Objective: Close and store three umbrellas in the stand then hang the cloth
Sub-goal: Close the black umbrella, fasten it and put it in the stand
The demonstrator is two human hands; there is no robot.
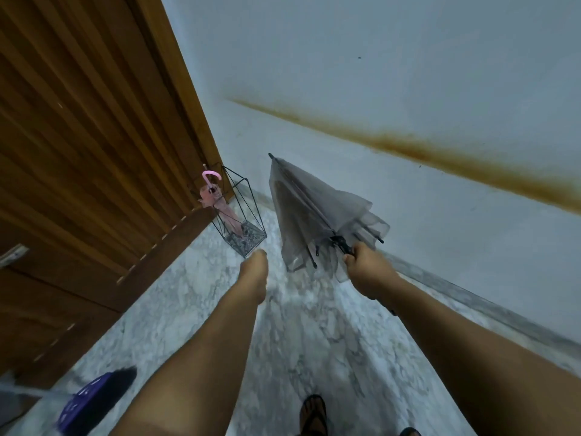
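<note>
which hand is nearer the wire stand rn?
Left. The left hand hangs just short of the wire stand base, holding nothing. The right hand is further off to the side, gripping the grey umbrella by its handle.

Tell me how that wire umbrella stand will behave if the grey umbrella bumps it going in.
The wire stand looks light: thin black rods, open sides. It stands tall over a small base, so a sideways knock may well tip it. The pink umbrella leaning inside probably adds little steadying weight. The right hand should lower the grey umbrella gently.
</note>
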